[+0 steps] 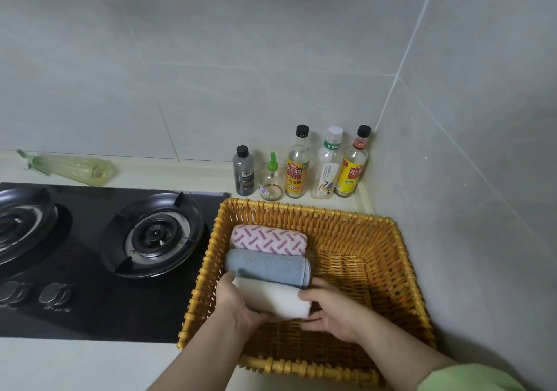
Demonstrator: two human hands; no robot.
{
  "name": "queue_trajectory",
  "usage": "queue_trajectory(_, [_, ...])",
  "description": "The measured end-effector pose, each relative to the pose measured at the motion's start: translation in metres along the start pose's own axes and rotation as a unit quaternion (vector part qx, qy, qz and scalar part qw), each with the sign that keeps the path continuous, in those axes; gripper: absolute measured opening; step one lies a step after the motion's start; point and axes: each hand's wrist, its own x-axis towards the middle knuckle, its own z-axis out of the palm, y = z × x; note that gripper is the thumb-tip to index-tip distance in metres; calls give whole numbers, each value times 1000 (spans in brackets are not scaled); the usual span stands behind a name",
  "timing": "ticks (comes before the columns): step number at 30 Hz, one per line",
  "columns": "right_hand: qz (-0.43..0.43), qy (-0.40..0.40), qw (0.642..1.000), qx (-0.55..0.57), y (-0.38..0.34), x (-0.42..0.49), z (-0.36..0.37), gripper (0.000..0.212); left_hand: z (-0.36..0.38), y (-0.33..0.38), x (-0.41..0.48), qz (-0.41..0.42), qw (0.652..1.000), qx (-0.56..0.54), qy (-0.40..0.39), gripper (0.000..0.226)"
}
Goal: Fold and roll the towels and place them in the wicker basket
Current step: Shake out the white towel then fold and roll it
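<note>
The wicker basket (401, 258) stands on the counter in the right corner. A rolled pink-patterned towel (268, 239) lies at its back left, and a rolled blue towel (266, 266) lies right in front of it. Both my hands are inside the basket, holding a rolled white towel (278, 298) just in front of the blue one. My left hand (236, 303) grips the roll's left end. My right hand (328, 309) grips its right end, thumb on top and fingers underneath.
A black gas hob (99, 258) with two burners lies left of the basket. Several sauce bottles (297, 164) stand against the back wall behind the basket. A green-wrapped item (69, 166) lies at the back left. The tiled side wall is close on the right.
</note>
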Motion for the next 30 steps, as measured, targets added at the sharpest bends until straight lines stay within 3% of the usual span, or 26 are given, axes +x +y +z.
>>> queue_trajectory(4, [-15, 54, 997, 55, 4, 10, 2, 45, -3, -1, 4, 38, 999, 8, 4, 64])
queue_trajectory(8, [-46, 69, 993, 82, 6, 12, 4, 22, -1, -1, 7, 59, 998, -6, 19, 60])
queue_trajectory(12, [-53, 81, 991, 90, 2, 13, -2, 19, 0, 0, 6, 51, 998, -7, 32, 65])
queue_trajectory(18, [-61, 46, 990, 115, 2, 12, -8, 24, -1, -2, 15, 25, 998, 9, 51, 67])
queue_trajectory(20, [-55, 46, 995, 73, 1, 9, -8, 30, -3, -2, 18, 19, 999, 2, 49, 68])
queue_trajectory(23, [9, 45, 999, 22, 2, 2, -8, 43, -3, -1, 15, 39, 999, 9, 29, 62])
queue_trajectory(25, [44, 26, 997, 58, 3, 0, -7, 50, -4, 0, 16, 35, 999, -5, 32, 63])
queue_trajectory(28, [15, 6, 993, 118, -3, -1, -3, 44, -5, -1, 15, 31, 999, -22, 19, 59])
queue_trajectory(30, [-7, -3, 995, 98, -9, -3, 3, 42, -6, 0, 17, 40, 999, -32, 16, 54])
